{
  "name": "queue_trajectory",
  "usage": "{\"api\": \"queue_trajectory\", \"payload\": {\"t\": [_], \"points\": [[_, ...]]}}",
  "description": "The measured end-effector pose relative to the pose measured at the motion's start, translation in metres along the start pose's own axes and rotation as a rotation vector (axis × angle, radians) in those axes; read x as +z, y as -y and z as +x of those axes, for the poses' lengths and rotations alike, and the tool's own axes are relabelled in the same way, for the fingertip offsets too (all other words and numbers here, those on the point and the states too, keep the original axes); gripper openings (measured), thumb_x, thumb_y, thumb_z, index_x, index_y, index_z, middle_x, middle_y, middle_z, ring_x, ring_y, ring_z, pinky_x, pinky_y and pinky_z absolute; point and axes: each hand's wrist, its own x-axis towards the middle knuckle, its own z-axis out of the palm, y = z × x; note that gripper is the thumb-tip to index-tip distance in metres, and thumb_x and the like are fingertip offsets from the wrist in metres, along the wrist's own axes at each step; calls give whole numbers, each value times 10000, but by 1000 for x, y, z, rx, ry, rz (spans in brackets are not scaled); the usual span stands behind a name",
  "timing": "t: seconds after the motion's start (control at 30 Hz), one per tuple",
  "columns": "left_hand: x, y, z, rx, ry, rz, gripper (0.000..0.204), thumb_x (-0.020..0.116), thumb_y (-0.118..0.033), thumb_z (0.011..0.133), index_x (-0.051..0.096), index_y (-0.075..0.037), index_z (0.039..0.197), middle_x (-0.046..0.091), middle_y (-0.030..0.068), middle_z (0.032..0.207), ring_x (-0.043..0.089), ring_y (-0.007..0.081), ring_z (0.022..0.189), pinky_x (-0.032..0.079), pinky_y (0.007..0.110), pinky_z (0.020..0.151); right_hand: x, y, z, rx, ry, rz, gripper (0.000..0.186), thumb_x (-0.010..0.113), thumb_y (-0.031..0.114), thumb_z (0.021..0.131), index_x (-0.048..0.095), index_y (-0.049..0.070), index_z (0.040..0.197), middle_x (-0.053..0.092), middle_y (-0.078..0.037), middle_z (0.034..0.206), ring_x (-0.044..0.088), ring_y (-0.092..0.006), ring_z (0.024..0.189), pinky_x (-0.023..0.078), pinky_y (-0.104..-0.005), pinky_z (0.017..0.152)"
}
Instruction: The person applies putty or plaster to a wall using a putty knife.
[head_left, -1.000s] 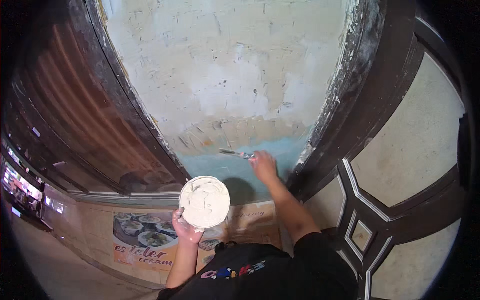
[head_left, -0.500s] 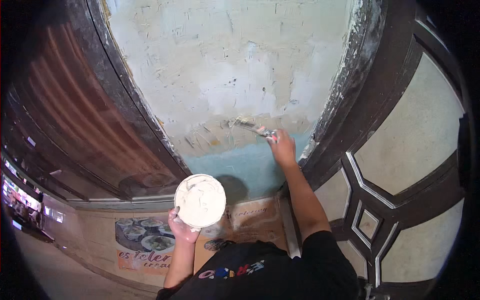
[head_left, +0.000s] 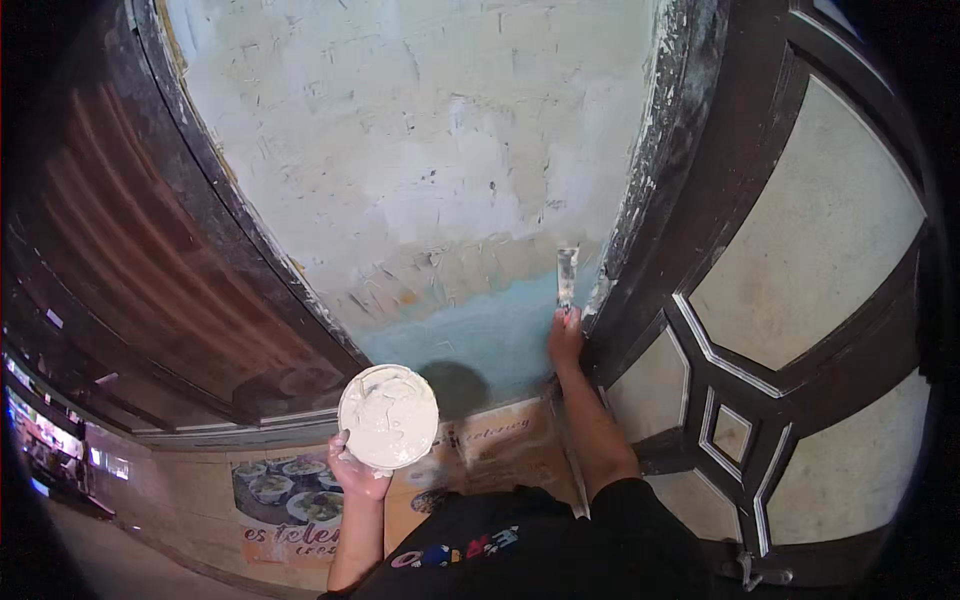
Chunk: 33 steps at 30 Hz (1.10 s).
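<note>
My left hand [head_left: 360, 470] holds up a round white tub [head_left: 389, 416] from below, its thumb at the rim. Thick cream-white filler paste [head_left: 385, 410] fills the tub. In my right hand [head_left: 566, 340] is a putty knife [head_left: 567, 275], gripped by the handle with its smeared blade pointing up. The blade lies over the lower right of the wall [head_left: 430, 200], close to the dark frame. Patchy pale filler coats the upper wall; below it runs a band of bare blue-green paint [head_left: 480, 340]. Whether the blade touches the wall I cannot tell.
A dark wooden frame [head_left: 640, 190] spotted with filler borders the wall on the right. Beyond it stands a brown panelled door [head_left: 800, 230] with a metal handle [head_left: 760, 572]. Reddish-brown panelling [head_left: 180, 260] is on the left. A printed food banner [head_left: 290, 500] lies low on the left.
My right hand and the putty knife have moved right and down, and the blade has turned from slanting left to upright. The view has shifted slightly; the tub stays in my left hand.
</note>
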Motion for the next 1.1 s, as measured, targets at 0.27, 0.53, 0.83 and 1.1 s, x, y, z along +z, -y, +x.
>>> {"api": "queue_trajectory", "payload": {"t": [0.27, 0.53, 0.83, 1.1], "points": [[16, 26, 0, -16, 6, 2, 602, 482, -265, 802, 418, -20, 1349, 465, 172, 1360, 463, 343, 1231, 348, 495, 1047, -6, -93, 26, 0, 231, -340, 346, 405, 349, 964, 467, 19, 1050, 581, -294, 918, 557, -480, 908, 431, -521, 741], [18, 60, 4, -22, -20, -55, 589, 474, -251, 803, 427, -17, 1341, 468, 180, 1355, 470, 352, 1221, 354, 504, 1042, -37, -68, 16, -129, 155, -100, 323, 440, 276, 954, 453, -22, 1076, 564, -324, 947, 538, -496, 935, 434, -500, 768], [33, 92, 7, -20, -12, -12, 598, 482, -260, 804, 415, -29, 1351, 461, 172, 1362, 455, 344, 1233, 349, 502, 1044, -37, -125, 29, 19, 400, -217, 343, 469, 319, 941, 466, 1, 1069, 596, -285, 909, 573, -466, 911, 454, -475, 747], [33, 108, 12, 23, -24, -10, 624, 476, -285, 792, 409, -22, 1354, 441, 178, 1379, 448, 351, 1241, 346, 499, 1049, -66, -31, -17, -138, 258, 102, 325, 657, 178, 828, 548, 26, 1094, 624, -180, 886, 629, -278, 810, 477, -365, 725]]}}
